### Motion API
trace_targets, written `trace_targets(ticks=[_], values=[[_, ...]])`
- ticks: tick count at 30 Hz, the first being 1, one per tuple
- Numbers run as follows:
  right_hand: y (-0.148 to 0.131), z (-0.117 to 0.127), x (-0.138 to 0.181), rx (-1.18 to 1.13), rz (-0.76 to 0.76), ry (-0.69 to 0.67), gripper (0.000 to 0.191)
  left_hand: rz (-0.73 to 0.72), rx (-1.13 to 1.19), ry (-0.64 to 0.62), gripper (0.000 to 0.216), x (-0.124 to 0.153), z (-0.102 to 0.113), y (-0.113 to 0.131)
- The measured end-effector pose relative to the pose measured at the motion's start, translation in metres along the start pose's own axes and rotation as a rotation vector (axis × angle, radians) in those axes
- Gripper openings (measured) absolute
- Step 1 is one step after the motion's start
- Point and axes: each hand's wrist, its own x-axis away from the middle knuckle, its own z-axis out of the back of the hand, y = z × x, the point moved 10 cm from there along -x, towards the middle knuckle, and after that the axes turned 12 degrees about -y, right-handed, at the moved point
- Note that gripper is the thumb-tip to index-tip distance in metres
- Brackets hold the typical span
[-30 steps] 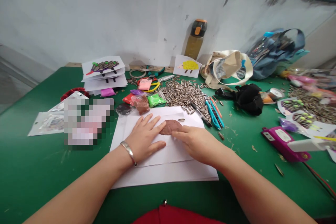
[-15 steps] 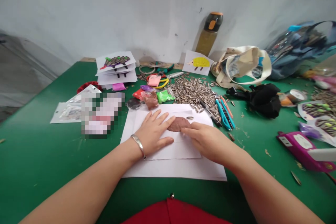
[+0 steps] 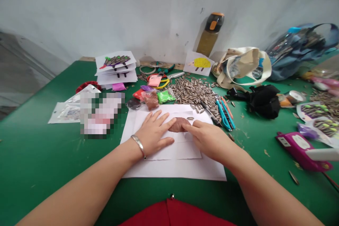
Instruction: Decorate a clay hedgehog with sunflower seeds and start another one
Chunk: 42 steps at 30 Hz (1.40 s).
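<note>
A flat brown clay patch lies on white paper sheets on the green table. My left hand, with a silver bracelet at the wrist, rests flat on the paper, fingers spread, its fingertips touching the clay's left edge. My right hand lies palm down on the paper, fingers stretched toward the clay's right edge and touching it. A single sunflower seed sits on the paper just behind the clay.
A heap of sunflower seeds, coloured clay packets, pens and blue cutters lie behind the paper. Seed-picture cards, a bottle, bags, a black pouch and a purple glue gun surround it.
The camera swung left, then steadied. Both hands stayed flat on the paper at the clay; my right hand's fingers crept slightly further onto its right edge.
</note>
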Motion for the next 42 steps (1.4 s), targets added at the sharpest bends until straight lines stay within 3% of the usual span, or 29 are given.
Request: trace_targets(ticks=[11, 16, 31, 42], values=[[0.002, -0.007, 0.0, 0.098, -0.05, -0.049, 0.059, 0.001, -0.03, 0.025, 0.063, 0.001, -0.002, 0.0], [0.006, -0.008, -0.007, 0.079, -0.114, -0.086, 0.051, 0.014, -0.037, -0.005, 0.062, 0.0, -0.002, 0.0], [0.009, -0.009, -0.013, 0.031, -0.173, -0.084, 0.059, 0.013, -0.053, -0.004, 0.063, -0.001, -0.003, -0.002], [0.004, -0.01, -0.002, 0.039, -0.135, -0.122, 0.057, 0.021, -0.061, -0.022, 0.063, -0.001, -0.005, -0.003]])
